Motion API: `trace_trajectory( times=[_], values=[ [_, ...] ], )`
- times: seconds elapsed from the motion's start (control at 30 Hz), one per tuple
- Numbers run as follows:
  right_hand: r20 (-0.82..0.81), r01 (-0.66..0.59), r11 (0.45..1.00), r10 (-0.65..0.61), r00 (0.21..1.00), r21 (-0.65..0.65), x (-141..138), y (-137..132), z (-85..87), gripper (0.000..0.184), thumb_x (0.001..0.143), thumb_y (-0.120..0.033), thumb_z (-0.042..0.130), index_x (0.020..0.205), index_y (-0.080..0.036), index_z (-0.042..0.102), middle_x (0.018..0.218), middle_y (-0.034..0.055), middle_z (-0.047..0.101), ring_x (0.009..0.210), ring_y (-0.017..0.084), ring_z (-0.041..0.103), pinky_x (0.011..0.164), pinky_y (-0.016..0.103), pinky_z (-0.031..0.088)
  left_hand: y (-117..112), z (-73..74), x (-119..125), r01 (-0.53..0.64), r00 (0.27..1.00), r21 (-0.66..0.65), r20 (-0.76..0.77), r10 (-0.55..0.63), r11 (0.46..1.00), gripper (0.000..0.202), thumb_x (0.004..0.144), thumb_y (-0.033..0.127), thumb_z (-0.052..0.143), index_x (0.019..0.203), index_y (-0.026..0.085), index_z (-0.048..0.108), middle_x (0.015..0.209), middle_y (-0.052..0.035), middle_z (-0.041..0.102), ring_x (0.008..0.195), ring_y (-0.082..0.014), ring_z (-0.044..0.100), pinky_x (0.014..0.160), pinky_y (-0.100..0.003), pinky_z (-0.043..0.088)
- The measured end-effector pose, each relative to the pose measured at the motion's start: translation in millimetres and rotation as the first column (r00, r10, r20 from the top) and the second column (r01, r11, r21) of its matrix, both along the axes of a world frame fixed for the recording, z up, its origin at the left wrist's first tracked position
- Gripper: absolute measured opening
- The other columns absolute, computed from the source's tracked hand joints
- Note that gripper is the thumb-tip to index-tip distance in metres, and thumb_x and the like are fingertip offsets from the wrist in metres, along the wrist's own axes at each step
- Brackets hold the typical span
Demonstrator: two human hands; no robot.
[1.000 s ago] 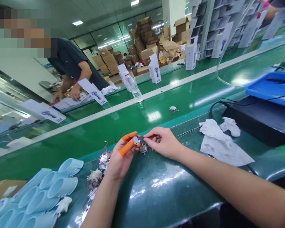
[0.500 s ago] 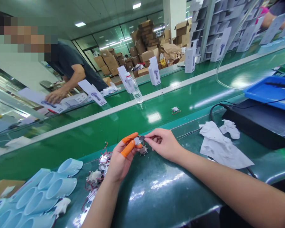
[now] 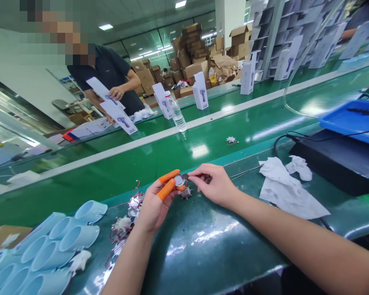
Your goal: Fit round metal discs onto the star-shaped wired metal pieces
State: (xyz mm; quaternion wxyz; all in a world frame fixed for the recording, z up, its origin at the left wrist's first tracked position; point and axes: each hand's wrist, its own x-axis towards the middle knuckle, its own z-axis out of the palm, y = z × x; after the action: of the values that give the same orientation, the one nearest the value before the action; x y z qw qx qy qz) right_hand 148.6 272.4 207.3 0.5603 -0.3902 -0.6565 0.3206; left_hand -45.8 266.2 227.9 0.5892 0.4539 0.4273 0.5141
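Note:
Between the orange-covered fingers of my left hand (image 3: 155,205) is a small round part (image 3: 178,180) with a pale grey face. My right hand (image 3: 217,186) pinches a small dark flat piece (image 3: 185,176) at the right edge of that part; whether the two are joined I cannot tell. Just below the fingertips shows a grey motor piece with thin spokes (image 3: 186,192). Left of my left wrist lies a pile of similar white spoked motors (image 3: 122,224) with red wires, partly hidden by my forearm.
Light-blue cup-shaped housings (image 3: 80,237) stand at lower left. Crumpled white tissue (image 3: 283,184) lies on the right, near a blue tray (image 3: 350,119). On the green belt (image 3: 135,164) rests one spoked motor (image 3: 231,140). Beyond are a water bottle (image 3: 176,112), white boxes (image 3: 201,92) and a co-worker (image 3: 110,67).
My hands stay nearly in place, still holding the round part and dark piece. Across the belt, the co-worker has moved right and now handles a white box beside another one.

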Motion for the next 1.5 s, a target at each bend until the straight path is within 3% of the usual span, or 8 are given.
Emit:
trace_trajectory(
  times=[0.3,0.53,0.8,1.03,1.27,1.5],
  values=[
    [0.02,0.033,0.999,-0.034,0.999,0.042,-0.1,-1.8,0.5,0.007,0.084,-0.019,0.069,0.085,-0.019,0.076,0.075,0.0027,0.07,0.059,0.012,0.061,0.056,0.023,0.051,-0.1,-0.7,2.7,-0.004,1.0,-0.004,0.0,0.004,1.0,0.038,0.076,0.03,0.085,0.111,0.018,0.078,0.097,-0.0084,0.078,0.081,-0.0164,0.071,0.075,-0.027,0.059],
    [-0.061,-0.046,0.991,0.038,0.997,-0.123,-1.5,1.7,-1.7,0.01,0.088,-0.025,0.069,0.09,-0.018,0.076,0.078,0.0044,0.073,0.056,0.013,0.065,0.055,0.024,0.053,-0.1,-1.9,0.9,-0.01,1.0,0.005,0.0,0.01,1.0,0.037,0.077,0.031,0.085,0.111,0.019,0.079,0.097,-0.0078,0.078,0.08,-0.0152,0.07,0.074,-0.026,0.059],
    [0.077,0.039,0.988,-0.051,0.996,0.149,0.5,-2.7,0.6,0.01,0.085,-0.014,0.067,0.086,-0.018,0.076,0.074,0.0026,0.069,0.06,0.012,0.061,0.059,0.023,0.052,-0.8,-3.3,1.0,0.018,1.0,0.036,-0.026,-0.017,0.999,0.037,0.078,0.032,0.085,0.112,0.019,0.079,0.098,-0.0074,0.078,0.08,-0.0143,0.07,0.077,-0.025,0.058],
    [-0.044,-0.037,0.999,0.039,0.998,0.032,-0.9,2.4,-4.8,0.007,0.088,-0.019,0.069,0.088,-0.018,0.075,0.076,0.0029,0.071,0.053,0.011,0.063,0.051,0.023,0.052,0.0,-2.5,0.1,-0.003,0.999,0.039,-0.037,0.004,0.999,0.039,0.077,0.033,0.085,0.112,0.017,0.079,0.097,-0.008,0.078,0.078,-0.0133,0.069,0.076,-0.024,0.057],
    [0.107,0.04,0.969,-0.068,0.992,0.245,1.7,-0.6,-2.7,0.01,0.086,-0.012,0.067,0.087,-0.018,0.076,0.073,0.0026,0.069,0.061,0.013,0.062,0.06,0.025,0.052,0.6,-2.5,2.0,0.008,0.999,0.037,-0.042,-0.006,0.999,0.041,0.076,0.034,0.086,0.112,0.017,0.078,0.095,-0.0076,0.077,0.078,-0.0132,0.069,0.076,-0.025,0.057],
    [0.016,-0.008,0.996,0.007,1.0,0.09,0.1,1.4,-3.0,0.008,0.089,-0.019,0.068,0.089,-0.018,0.076,0.076,0.0029,0.071,0.056,0.012,0.063,0.055,0.024,0.052,0.9,-2.5,2.3,0.003,1.0,0.02,0.005,-0.003,1.0,0.039,0.077,0.03,0.085,0.112,0.017,0.078,0.092,-0.0074,0.076,0.074,-0.0128,0.067,0.072,-0.025,0.057]
  ],
)
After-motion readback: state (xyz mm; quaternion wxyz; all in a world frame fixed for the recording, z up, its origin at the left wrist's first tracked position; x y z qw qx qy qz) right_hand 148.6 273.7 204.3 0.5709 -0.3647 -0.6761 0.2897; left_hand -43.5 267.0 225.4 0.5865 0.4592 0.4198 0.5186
